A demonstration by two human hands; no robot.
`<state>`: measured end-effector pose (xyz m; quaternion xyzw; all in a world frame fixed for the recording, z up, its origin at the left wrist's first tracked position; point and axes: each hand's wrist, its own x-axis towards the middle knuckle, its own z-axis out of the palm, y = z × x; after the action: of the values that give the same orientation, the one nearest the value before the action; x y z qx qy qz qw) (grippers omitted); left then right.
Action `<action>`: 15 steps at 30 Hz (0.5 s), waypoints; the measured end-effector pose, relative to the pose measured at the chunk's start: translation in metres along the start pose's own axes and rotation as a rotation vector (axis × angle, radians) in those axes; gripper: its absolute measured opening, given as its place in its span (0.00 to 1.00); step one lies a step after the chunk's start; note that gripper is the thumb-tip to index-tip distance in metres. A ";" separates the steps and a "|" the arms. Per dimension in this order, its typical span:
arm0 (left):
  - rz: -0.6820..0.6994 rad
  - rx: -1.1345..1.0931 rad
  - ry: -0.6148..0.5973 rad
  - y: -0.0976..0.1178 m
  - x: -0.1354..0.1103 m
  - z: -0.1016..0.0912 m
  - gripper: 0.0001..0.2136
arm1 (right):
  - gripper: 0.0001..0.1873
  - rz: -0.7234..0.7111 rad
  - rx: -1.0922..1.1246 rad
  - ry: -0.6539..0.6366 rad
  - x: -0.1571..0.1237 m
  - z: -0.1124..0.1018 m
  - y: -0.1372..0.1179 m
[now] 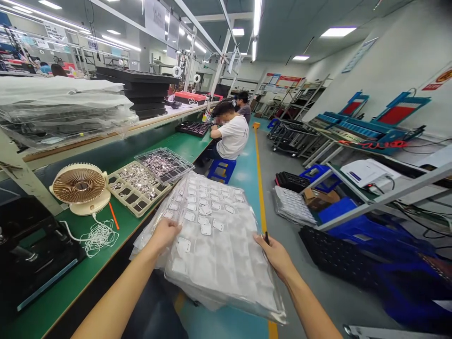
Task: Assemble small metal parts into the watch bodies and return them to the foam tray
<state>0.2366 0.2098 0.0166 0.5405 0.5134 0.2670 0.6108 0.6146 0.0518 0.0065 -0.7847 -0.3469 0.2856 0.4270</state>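
The left hand [168,234] and right hand [277,254] are gripping a cloudy, pocketed tray stack [226,263], pale pieces [206,229] dotting its far half. Posters [285,81] beyond it are showing unreadable writing.

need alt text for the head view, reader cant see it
A person's left hand and right hand hold opposite sides of a flat white plastic-wrapped bundle with small pale pieces. At left, a green workbench bears a round cream fan and beige compartmented tray; ahead, someone in a white T-shirt sits on a blue stool.
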 end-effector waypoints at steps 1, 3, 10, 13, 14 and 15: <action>-0.018 -0.058 -0.046 -0.001 -0.007 0.003 0.12 | 0.34 -0.001 0.007 -0.019 0.001 -0.006 0.000; -0.050 -0.174 -0.108 -0.004 -0.021 0.010 0.15 | 0.35 -0.003 0.015 -0.051 0.002 -0.015 0.000; -0.150 -0.553 -0.099 -0.019 -0.080 0.042 0.23 | 0.34 -0.039 0.001 -0.152 0.015 -0.036 0.003; -0.185 -0.669 -0.121 -0.031 -0.108 0.066 0.24 | 0.34 -0.050 -0.017 -0.195 0.023 -0.045 0.005; -0.201 -0.705 -0.125 -0.037 -0.117 0.075 0.25 | 0.34 -0.055 -0.024 -0.209 0.027 -0.047 0.005; -0.217 -0.740 -0.127 -0.044 -0.125 0.085 0.25 | 0.35 -0.060 -0.032 -0.220 0.031 -0.050 0.005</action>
<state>0.2629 0.0549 0.0088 0.2417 0.3979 0.3341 0.8195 0.6718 0.0507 0.0207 -0.7445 -0.4196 0.3517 0.3821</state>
